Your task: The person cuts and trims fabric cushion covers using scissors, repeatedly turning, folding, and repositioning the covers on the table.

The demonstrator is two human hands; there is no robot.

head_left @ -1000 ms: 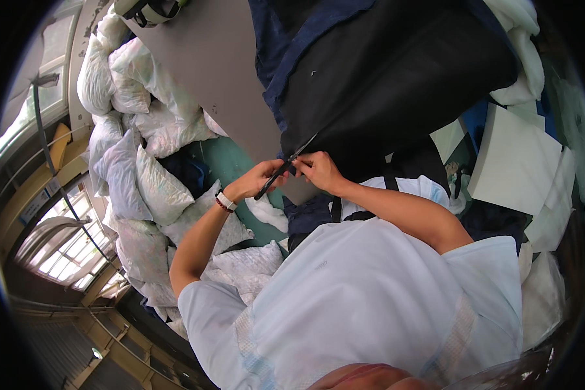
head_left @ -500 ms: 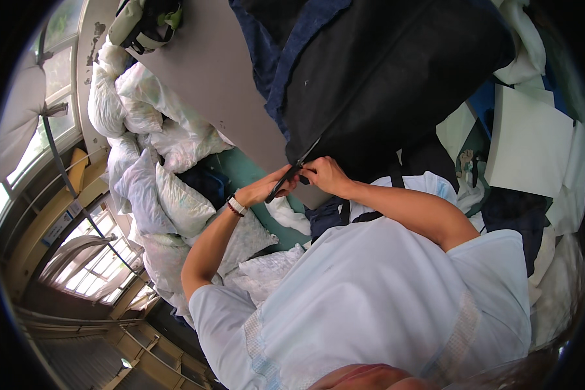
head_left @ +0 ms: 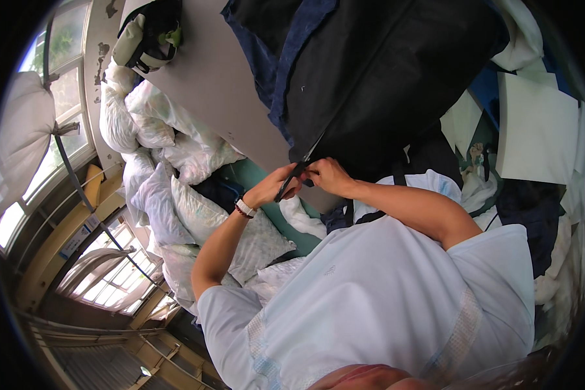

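Note:
My left hand [head_left: 272,186], with a white band and a beaded bracelet at its wrist, is closed round the black handles of a pair of scissors [head_left: 291,180]. The blades point up and away, against the near corner of a large black cloth [head_left: 370,84] with dark blue edging [head_left: 281,97]. Close beside the scissors, my right hand [head_left: 330,176] pinches the near edge of that cloth. The two hands almost touch. What lies between my right fingertips is partly hidden.
The cloth lies over a grey tabletop [head_left: 208,71]. A black and pale bag-like item [head_left: 151,39] sits at its far left. Stuffed white bags [head_left: 198,208] are piled left of the table. White sheets [head_left: 537,130] and dark fabric [head_left: 530,214] lie at the right.
The view has shifted slightly, so the surroundings sit a little differently. Both hands stay at the cloth's corner, the scissors still in my left hand and the blades tilted a little more upright.

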